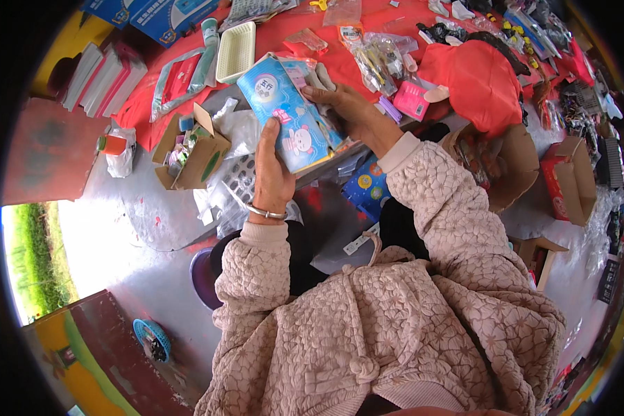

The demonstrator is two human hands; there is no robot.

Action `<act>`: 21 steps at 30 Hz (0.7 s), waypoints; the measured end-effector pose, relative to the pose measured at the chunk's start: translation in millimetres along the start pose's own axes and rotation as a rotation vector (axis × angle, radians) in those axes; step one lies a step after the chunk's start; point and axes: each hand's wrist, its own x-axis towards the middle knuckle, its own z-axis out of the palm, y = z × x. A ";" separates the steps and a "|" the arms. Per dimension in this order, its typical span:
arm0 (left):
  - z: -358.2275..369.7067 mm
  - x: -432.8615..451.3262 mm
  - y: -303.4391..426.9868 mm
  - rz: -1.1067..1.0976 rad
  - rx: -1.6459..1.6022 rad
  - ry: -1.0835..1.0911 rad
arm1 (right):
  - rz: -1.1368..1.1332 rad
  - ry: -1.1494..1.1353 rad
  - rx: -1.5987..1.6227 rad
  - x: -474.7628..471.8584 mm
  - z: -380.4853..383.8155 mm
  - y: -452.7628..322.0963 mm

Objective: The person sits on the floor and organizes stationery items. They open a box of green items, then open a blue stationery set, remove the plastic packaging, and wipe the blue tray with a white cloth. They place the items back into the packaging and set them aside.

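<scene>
A blue printed cardboard box [286,117] with cartoon figures is held up before me, tilted, above the edge of a red-covered table. My left hand [274,169] grips its near left side, the thumb lying on the printed face. At its upper right side, my right hand [351,109] has the thumb by the rim; its fingers are largely hidden. Something grey and pink shows at the box's opening beside that hand, too partly seen to name. A cream plastic basket [236,51] lies just beyond the box, to the left.
On the floor at left stands an open cardboard box [203,161] of small items, near a jar with an orange-red body [112,145]. Packaged goods and a red cloth bag [470,78] cover the table. More open cartons [577,182] stand at right. A blue basket [144,328] sits lower left.
</scene>
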 end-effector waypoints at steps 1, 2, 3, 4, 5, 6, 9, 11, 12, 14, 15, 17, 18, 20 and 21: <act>-0.3 1.2 -2.0 -0.002 -0.014 0.024 | 0.025 0.032 -0.002 1.7 -1.2 1.1; 0.6 2.3 -4.9 -0.003 -0.027 0.049 | 0.051 0.063 -0.004 3.4 -2.0 2.2; -0.1 3.1 -6.3 -0.004 -0.036 0.076 | 0.076 0.093 -0.001 3.8 -0.2 3.7; -7.5 3.2 -9.6 0.036 0.048 0.064 | 0.067 0.088 0.026 -7.0 12.9 -4.0; -12.7 4.6 -7.8 -0.014 -0.039 0.007 | 0.031 0.102 -0.103 -6.7 17.4 -4.0; -12.7 7.4 -4.4 -0.070 -0.128 -0.057 | -0.009 0.124 -0.233 -6.3 17.6 -3.7; -13.1 10.6 -4.2 -0.125 -0.260 -0.116 | -0.097 0.116 -0.520 1.5 7.5 0.8; -18.3 17.1 -15.3 -0.085 -0.263 -0.060 | -0.193 0.096 -0.642 14.1 -2.4 8.3; -27.6 20.1 -21.1 -0.057 -0.278 -0.054 | -0.165 0.144 -0.713 11.7 0.9 3.3; -29.3 20.4 -25.3 -0.015 -0.277 -0.011 | -0.051 0.160 -0.516 -1.2 9.2 -14.6; -27.5 22.6 -27.5 0.003 -0.277 0.001 | -0.001 0.175 -0.420 -6.2 9.1 -20.7; -32.1 27.3 -28.6 -0.067 -0.339 -0.029 | -0.089 0.378 -0.152 -0.9 -3.2 -23.5; -28.5 27.1 -26.8 -0.105 -0.382 -0.012 | -0.136 0.470 -0.020 4.3 -8.5 -28.3; -25.6 25.7 -24.0 -0.134 -0.472 -0.023 | -0.295 0.551 0.065 3.7 -17.7 -33.3; -25.5 26.5 -21.4 -0.110 -0.473 -0.059 | -0.411 0.538 0.012 -2.5 -23.7 -38.5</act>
